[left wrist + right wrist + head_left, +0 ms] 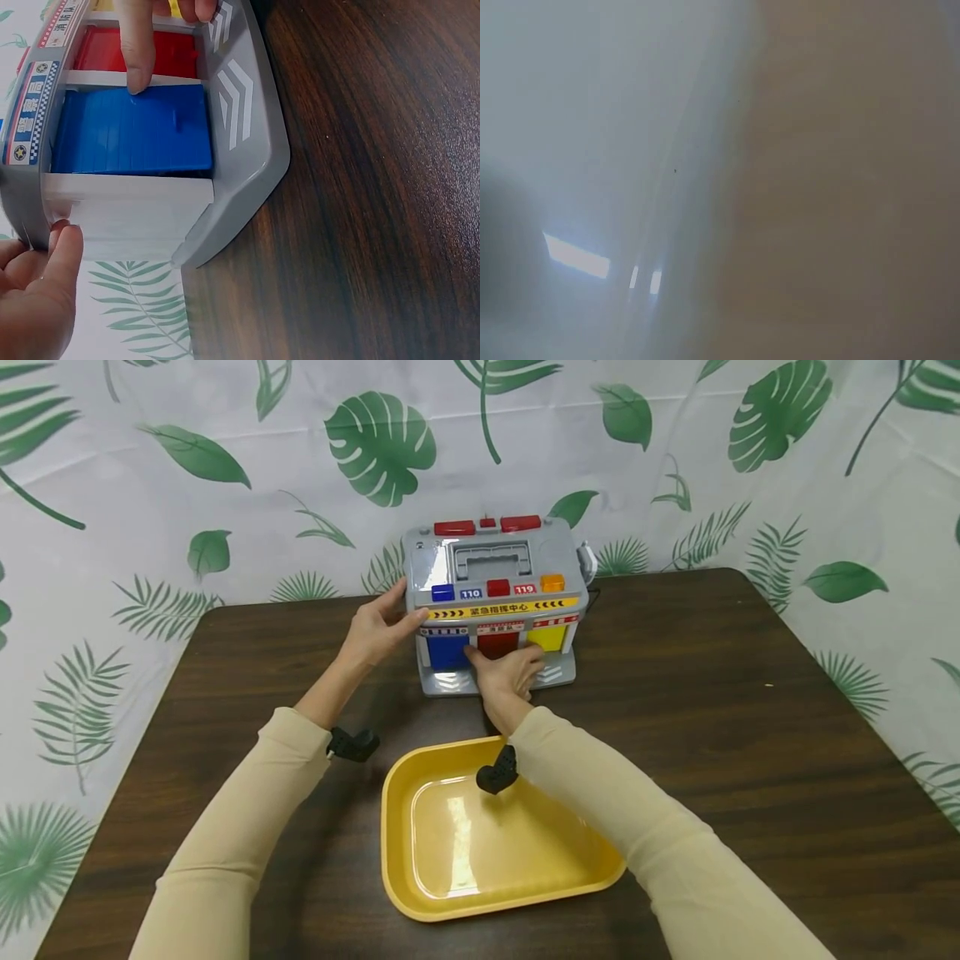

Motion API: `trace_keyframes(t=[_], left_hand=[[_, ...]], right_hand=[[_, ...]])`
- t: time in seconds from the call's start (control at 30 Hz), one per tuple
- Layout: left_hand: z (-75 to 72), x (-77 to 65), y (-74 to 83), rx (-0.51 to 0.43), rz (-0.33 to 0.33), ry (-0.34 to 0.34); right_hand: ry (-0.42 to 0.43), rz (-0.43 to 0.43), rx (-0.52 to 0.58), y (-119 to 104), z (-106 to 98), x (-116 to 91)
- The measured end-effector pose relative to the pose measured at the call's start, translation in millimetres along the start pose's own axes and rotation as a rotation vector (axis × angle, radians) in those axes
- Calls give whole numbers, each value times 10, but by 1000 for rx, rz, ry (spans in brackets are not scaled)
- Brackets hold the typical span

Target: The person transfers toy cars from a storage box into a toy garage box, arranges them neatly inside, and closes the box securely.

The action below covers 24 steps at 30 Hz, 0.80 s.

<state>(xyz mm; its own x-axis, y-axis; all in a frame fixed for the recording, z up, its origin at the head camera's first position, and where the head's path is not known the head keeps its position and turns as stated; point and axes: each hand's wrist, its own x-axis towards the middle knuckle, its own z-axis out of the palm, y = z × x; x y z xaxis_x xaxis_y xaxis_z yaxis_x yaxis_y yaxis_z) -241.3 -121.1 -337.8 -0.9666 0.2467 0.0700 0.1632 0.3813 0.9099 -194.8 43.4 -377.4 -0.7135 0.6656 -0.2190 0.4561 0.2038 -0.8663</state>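
Observation:
A grey toy emergency station [491, 564] stands at the back of the table, with a blue door [447, 652], a red door [498, 645] and a yellow door [547, 637] in front. My left hand [375, 631] holds its left side, thumb on the front upper corner; in the left wrist view those fingers [66, 262] touch the white side wall. In front of the doors is my right hand [507, 677]. Its straight thumb [136, 56] presses on the blue door's edge near the red door, while the other fingers bend near the yellow door. The right wrist view is too blurred to read.
A yellow tray [393, 860] lies on the dark wooden table [750, 760] in front of the toy, partly under my right forearm. Behind the table hangs a white cloth [487, 477] with green leaves. The toy nearly reaches that cloth.

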Motion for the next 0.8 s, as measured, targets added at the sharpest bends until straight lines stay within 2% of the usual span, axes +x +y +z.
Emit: trace_keyframes(t=[0.57,0.8], left_hand=[[16,-15,7,-53,-20,-1],[26,-11,19,-34,-26,11]], right_hand=[[30,2,-52,-5,39,14],[42,7,-72,-18,59,20]])
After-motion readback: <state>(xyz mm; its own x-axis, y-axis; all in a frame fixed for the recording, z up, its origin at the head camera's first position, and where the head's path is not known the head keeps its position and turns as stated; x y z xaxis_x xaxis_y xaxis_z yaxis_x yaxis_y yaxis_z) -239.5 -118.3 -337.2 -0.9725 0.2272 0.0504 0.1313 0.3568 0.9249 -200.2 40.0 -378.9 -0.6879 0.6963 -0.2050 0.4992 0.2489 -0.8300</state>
